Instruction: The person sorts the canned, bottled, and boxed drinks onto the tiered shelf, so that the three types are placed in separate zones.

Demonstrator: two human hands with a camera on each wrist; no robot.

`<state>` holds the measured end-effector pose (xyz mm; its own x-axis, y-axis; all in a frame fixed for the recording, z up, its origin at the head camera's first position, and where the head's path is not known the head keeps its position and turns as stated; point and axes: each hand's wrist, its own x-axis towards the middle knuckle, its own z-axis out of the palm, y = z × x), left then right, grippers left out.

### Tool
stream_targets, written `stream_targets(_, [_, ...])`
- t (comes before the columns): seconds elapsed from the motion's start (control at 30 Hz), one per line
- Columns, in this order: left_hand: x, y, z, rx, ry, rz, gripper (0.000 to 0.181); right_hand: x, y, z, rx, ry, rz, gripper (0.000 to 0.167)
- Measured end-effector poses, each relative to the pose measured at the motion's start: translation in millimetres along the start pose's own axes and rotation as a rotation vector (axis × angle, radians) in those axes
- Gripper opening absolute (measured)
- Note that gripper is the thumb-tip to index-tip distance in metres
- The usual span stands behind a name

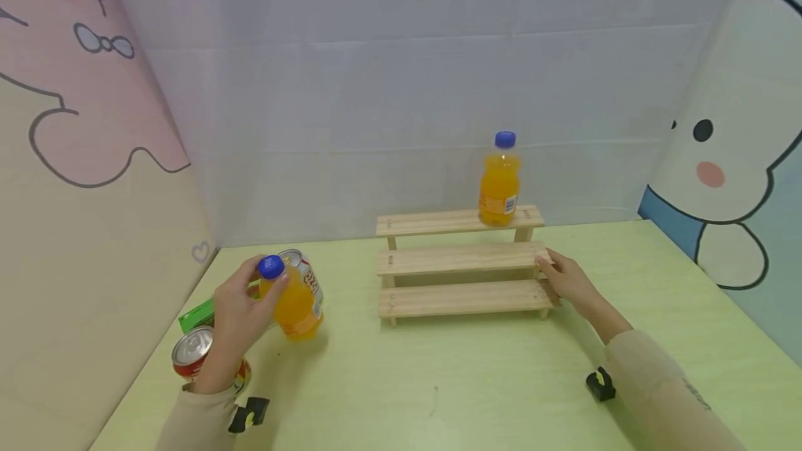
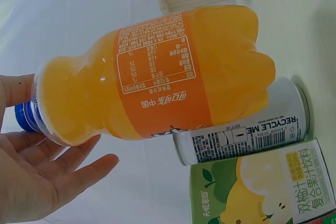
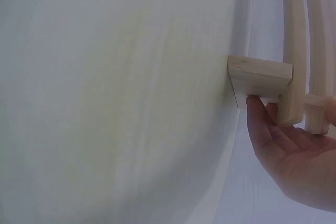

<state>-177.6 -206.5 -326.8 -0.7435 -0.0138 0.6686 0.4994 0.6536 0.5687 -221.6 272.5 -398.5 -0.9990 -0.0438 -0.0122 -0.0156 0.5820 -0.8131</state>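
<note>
My left hand (image 1: 241, 312) holds a bottle of orange drink (image 1: 297, 308) by its neck, just under the blue cap, above the left side of the table. The left wrist view shows thumb and fingers around the neck and the orange label (image 2: 163, 77) facing the camera. On the right, my right hand (image 1: 573, 287) grips the right end of a three-tier wooden shelf rack (image 1: 451, 261), thumb on the middle tier. Some fingers reach under the wood in the right wrist view. Another orange drink bottle (image 1: 499, 179) stands upright on the top tier's right part.
Behind the held bottle is a white can (image 1: 307, 270). Beside it stands a green juice carton (image 2: 257, 187), and a red can (image 1: 190, 353) is partly covered by the left forearm. Black clips (image 1: 600, 385) show near both sleeves. A pale curtain (image 1: 401, 89) hangs behind the table.
</note>
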Motion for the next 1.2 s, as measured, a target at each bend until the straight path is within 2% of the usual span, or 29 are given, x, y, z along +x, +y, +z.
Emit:
stream_targets(0.17, [6.1, 3.4, 7.0, -0.028, 0.008, 0.034, 0.029, -0.1, 0, 0, 0.014, 0.005, -0.019, 0.061])
stream_targets(0.5, [15.8, 12.3, 19.0, -0.085, -0.018, 0.079, 0.029, 0.4, 1, 0, 0.009, 0.002, -0.010, 0.062])
stream_targets(0.67, [21.5, 18.8, 22.6, -0.117, -0.017, 0.093, 0.027, 0.3, 1, 0, 0.014, 0.001, -0.011, 0.062])
stream_targets(0.87, [26.7, 23.2, 27.2, -0.110, -0.010, 0.099, 0.026, -0.2, -1, 0, 0.023, 0.000, -0.007, 0.062])
stream_targets(1.2, [36.1, 32.3, 33.0, -0.154, -0.014, 0.148, 0.026, -0.6, -1, -1, 0.023, -0.013, 0.003, 0.062])
